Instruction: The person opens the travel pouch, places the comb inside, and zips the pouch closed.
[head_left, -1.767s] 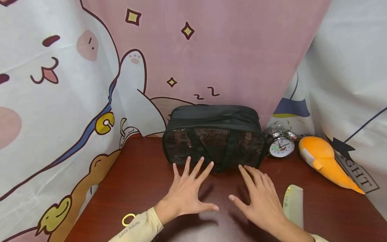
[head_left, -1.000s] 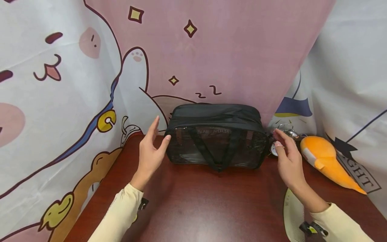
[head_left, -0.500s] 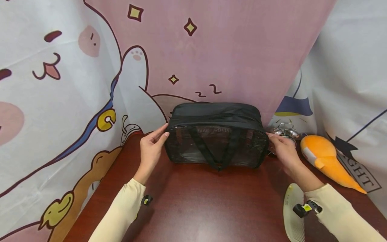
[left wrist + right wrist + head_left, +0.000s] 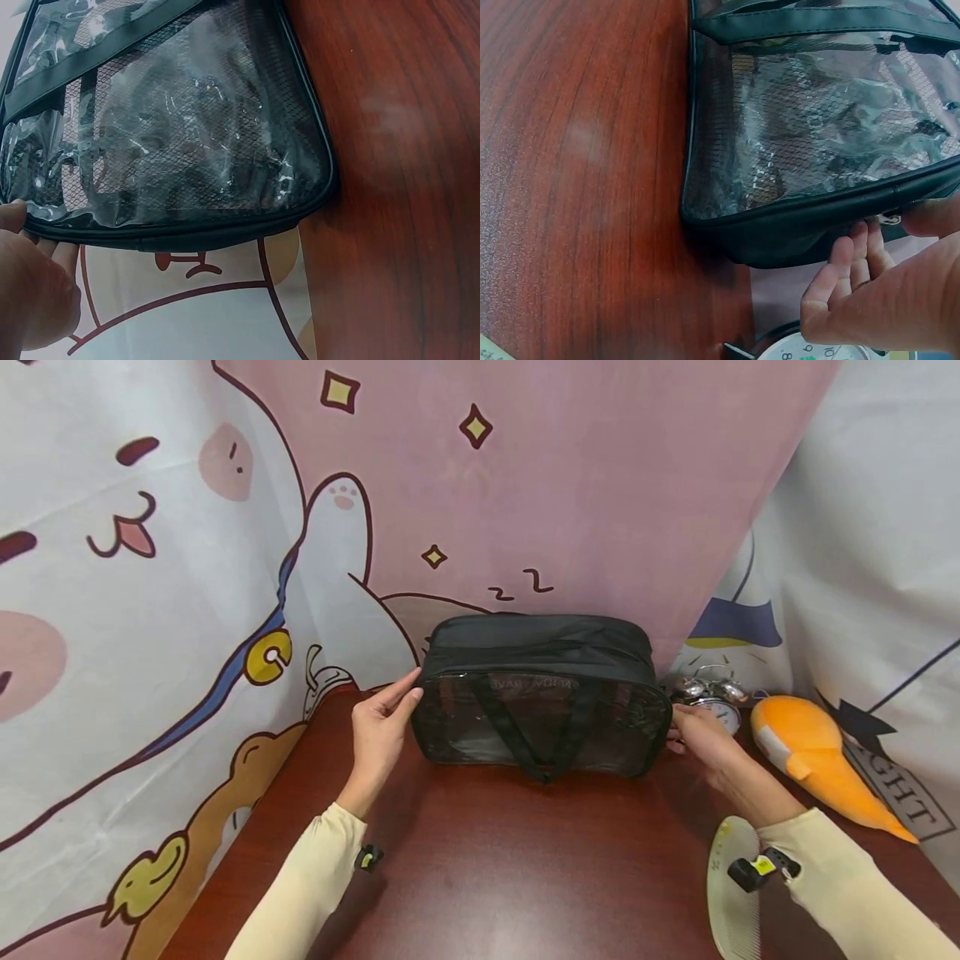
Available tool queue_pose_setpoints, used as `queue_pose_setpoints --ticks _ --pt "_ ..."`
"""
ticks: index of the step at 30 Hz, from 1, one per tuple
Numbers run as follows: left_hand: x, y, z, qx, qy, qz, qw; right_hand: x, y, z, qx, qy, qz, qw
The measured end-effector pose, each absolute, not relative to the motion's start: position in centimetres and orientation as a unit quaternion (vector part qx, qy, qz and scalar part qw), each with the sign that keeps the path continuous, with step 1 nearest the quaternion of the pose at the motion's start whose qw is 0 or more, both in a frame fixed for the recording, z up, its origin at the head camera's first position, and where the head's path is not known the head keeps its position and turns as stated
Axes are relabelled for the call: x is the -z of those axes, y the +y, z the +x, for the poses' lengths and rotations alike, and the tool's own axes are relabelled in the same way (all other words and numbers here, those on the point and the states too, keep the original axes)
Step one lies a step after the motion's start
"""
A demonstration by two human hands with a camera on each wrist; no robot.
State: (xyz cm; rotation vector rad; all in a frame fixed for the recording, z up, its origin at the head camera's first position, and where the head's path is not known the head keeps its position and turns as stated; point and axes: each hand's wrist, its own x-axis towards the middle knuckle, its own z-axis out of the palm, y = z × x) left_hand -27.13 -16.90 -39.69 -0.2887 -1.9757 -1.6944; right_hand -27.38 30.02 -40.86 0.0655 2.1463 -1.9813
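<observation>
A black toiletry bag [image 4: 540, 643] with a clear front panel stands upright at the back of the table, its dark strap handles hanging down in front. At its upper left corner my left hand [image 4: 377, 727] pinches the edge, thumb on the front side. My right hand [image 4: 708, 743] is at the bag's right end. In the right wrist view, its thumb and curled fingers close around a small metal zipper pull [image 4: 889, 219] on the dark side band. The left wrist view shows the left fingers [image 4: 64, 255] partly behind the bag's rim.
A twin-bell alarm clock [image 4: 722, 715] stands just behind my right hand. An orange plush toy [image 4: 806, 743] lies farther right. Under my right forearm is a pale green comb [image 4: 733, 893]. Printed cloth [image 4: 570, 485] hangs behind the reddish-brown table [image 4: 487, 860].
Both hands have moved from in front of the bag out to its two sides and onto its edges. Over the last half second the right hand has lowered slightly and its fingers have curled. The bag stays put.
</observation>
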Motion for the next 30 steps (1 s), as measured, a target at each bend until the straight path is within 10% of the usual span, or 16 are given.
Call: queue_pose_setpoints --ticks 30 --pt "37.8 -16.4 -25.7 0.620 -0.744 -0.088 0.232 38.2 31.9 -27.9 0.579 0.814 -0.007 0.034"
